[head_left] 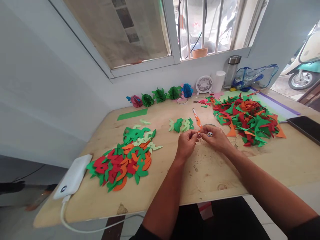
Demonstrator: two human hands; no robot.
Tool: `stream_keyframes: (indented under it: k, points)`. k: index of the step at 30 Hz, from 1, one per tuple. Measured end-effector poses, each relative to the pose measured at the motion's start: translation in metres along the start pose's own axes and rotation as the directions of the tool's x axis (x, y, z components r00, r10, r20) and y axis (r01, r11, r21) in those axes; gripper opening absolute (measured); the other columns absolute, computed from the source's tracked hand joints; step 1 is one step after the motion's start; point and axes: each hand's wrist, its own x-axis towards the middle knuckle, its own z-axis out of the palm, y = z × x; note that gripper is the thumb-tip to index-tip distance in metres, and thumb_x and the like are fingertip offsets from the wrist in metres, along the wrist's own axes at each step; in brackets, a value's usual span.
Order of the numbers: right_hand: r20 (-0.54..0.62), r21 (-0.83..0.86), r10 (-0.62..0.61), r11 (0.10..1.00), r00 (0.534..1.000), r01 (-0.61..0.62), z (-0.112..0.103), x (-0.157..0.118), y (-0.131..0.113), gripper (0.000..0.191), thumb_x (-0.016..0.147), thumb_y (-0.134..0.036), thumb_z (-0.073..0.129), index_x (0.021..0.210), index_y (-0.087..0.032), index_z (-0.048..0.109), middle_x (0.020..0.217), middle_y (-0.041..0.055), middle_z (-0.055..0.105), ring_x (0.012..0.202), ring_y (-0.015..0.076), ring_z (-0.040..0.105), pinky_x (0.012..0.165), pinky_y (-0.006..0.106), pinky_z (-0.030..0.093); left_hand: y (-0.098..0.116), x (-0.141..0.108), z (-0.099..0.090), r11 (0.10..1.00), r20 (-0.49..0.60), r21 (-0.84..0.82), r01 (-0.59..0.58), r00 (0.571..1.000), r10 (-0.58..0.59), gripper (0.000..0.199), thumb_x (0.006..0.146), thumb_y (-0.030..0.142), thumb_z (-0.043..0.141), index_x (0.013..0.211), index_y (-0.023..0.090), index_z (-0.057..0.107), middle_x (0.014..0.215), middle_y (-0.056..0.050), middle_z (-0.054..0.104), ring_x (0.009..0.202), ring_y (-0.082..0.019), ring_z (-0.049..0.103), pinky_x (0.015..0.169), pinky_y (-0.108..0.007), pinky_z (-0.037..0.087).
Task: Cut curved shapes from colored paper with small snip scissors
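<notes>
My left hand point(187, 144) and my right hand point(215, 137) meet over the middle of the table, thumbs and fingers pinched together. Between the fingertips is something small, mostly hidden, with a bit of white and orange showing. Just beyond them lies a slim orange-and-white tool point(197, 118) with a pale tip, pointing away; whether the fingers touch it I cannot tell. A round, ring-like object point(209, 126) is partly covered by my right hand. Left of the tool, a short row of dark and light green paper cut-outs point(178, 124) lies flat.
Cut paper shapes point(120, 160) are heaped at left, paper scraps point(250, 116) at right. A green strip point(132, 114), paper pompoms point(160, 95), a small fan point(204, 84) and a glass bottle point(231, 74) line the wall. A power bank point(73, 176) and phone point(305, 127) flank the table.
</notes>
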Motion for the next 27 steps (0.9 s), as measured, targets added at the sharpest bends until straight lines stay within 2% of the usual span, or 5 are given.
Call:
stream_keyframes:
  k: [13,16,20,27]
  points:
    - [-0.034,-0.049,-0.028,0.998,0.999,0.026,0.001,0.000,0.002,0.012,0.077,-0.025,0.052,0.068,-0.020,0.057,0.062,-0.0002,0.062,0.060,0.0137,0.055,0.058,0.025,0.041,0.005,-0.001,0.001,0.994,-0.042,-0.065,0.092,0.995,-0.095,0.009,0.072,0.020,0.058,0.071,0.013,0.065,0.063,-0.003,0.067,0.053,-0.009,0.058,0.050,-0.018,0.044]
    - [-0.075,-0.153,-0.131,0.981,0.989,0.118,0.001,0.000,0.003,0.010,0.078,-0.023,0.053,0.069,-0.020,0.057,0.061,-0.0007,0.062,0.060,0.0140,0.056,0.064,0.027,0.040,0.007,-0.001,0.001,0.990,-0.056,-0.068,0.123,0.990,-0.127,0.008,0.072,0.018,0.058,0.068,0.013,0.064,0.062,-0.003,0.067,0.050,-0.009,0.057,0.048,-0.018,0.044]
    - [-0.138,-0.376,-0.329,0.890,0.934,0.258,0.001,-0.001,0.004,0.009,0.078,-0.019,0.054,0.071,-0.020,0.058,0.062,0.0001,0.063,0.063,0.0155,0.056,0.075,0.032,0.036,0.009,-0.001,0.002,0.975,-0.058,-0.125,0.182,0.980,-0.191,0.008,0.071,0.014,0.058,0.065,0.013,0.062,0.056,-0.001,0.064,0.046,-0.007,0.056,0.046,-0.017,0.043]
    - [-0.041,-0.508,-0.474,0.768,0.880,0.390,0.001,-0.002,0.000,0.013,0.083,-0.019,0.053,0.072,-0.020,0.060,0.065,0.0005,0.066,0.069,0.0159,0.055,0.078,0.033,0.032,0.016,-0.001,0.001,0.930,0.004,-0.232,0.287,0.956,-0.294,0.009,0.070,0.011,0.059,0.062,0.012,0.061,0.053,-0.001,0.062,0.044,-0.007,0.055,0.043,-0.017,0.042]
